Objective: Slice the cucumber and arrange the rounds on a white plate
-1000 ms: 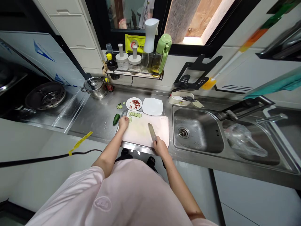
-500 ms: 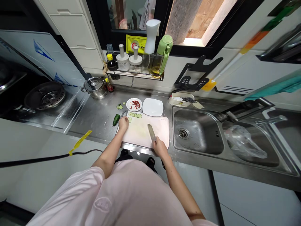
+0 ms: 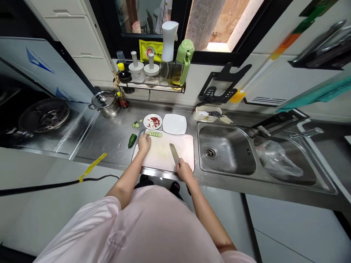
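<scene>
A pale pink cutting board lies on the steel counter. Along its far left edge runs a row of overlapping cucumber slices. My left hand is over the board's left side, just before that row, with its fingers pinched together on cucumber slices that they mostly hide. In my right hand, closed around the handle, is a kitchen knife; its blade points away and slightly left, low over the board. To the left of the board rests a piece of cucumber, with cucumber end pieces behind it.
Behind the board stand a plate of chopped red pepper and a white square plate. The sink adjoins on the right. A lidded pot and a pan are at left. A seasoning shelf hangs above.
The view has shifted slightly. My left hand has moved a little toward the row, and the loose slices beside its fingers no longer show on the board. The knife has hardly moved.
</scene>
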### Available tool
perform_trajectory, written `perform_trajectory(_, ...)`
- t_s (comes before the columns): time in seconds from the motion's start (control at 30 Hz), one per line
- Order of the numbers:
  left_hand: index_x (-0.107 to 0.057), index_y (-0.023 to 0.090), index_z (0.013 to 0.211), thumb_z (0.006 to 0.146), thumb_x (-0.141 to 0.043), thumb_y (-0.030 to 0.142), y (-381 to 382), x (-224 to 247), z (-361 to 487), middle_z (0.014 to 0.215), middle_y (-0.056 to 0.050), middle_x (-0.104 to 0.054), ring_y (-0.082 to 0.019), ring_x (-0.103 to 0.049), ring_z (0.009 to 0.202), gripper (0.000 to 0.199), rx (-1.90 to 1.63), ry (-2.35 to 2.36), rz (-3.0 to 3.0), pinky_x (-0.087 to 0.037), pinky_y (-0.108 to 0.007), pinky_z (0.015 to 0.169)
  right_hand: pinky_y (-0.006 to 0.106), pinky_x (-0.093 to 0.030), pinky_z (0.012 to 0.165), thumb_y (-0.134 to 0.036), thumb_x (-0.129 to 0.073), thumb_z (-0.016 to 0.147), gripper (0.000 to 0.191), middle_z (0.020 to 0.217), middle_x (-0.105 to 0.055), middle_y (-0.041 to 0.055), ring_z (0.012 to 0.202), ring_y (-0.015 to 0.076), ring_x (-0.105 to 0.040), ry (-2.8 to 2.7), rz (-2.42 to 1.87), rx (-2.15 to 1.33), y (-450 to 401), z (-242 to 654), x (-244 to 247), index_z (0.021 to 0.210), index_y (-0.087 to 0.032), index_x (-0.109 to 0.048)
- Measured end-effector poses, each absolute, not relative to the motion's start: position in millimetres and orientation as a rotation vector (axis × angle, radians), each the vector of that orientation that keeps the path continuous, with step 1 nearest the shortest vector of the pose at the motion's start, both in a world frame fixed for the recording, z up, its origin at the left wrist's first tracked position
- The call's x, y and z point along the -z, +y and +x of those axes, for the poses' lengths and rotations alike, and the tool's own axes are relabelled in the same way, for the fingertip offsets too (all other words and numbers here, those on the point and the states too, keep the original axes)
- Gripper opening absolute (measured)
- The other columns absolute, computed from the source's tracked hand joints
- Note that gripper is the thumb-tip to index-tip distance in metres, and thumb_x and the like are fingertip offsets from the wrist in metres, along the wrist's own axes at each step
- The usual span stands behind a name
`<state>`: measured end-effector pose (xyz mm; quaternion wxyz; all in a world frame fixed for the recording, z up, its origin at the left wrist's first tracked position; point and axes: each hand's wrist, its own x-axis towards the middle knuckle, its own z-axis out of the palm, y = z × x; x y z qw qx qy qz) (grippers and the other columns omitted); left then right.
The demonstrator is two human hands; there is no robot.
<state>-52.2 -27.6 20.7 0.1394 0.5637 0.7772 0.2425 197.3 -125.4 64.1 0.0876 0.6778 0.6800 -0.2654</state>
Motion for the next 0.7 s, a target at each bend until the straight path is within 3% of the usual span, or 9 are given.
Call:
perform_trajectory(0.43, -0.061, 0.021, 0.117, 0.084, -0.05, 0.031, 20, -18, -17, 0.111, -0.013, -0.056, -0.028, -0.05, 0.105, 0.036, -0.419, 2.065, 1.882, -0.041, -0.037, 0.087, 0.025, -0.035, 0.067, -0.025, -0.032, 0.095, 0.025, 0.095, -0.063, 0.009, 0.09, 0.0195, -0.061, 2.024, 2.042, 0.802, -128, 201, -61, 0.114, -0.017, -0.046)
perform_trajectory(0.7, -0.062, 0.022, 0.114, 0.085, -0.049, 0.032, 25, -23, -13, 0.112, -0.012, -0.054, -0.027, -0.048, 0.108, 0.033, -0.262, 2.062, 1.927, -0.04, -0.035, 0.088, 0.025, -0.035, 0.067, -0.024, -0.033, 0.094, 0.024, 0.094, -0.063, 0.009, 0.088, 0.0194, -0.06, 2.01, 2.051, 0.833, -130, 204, -60, 0.113, -0.017, -0.046)
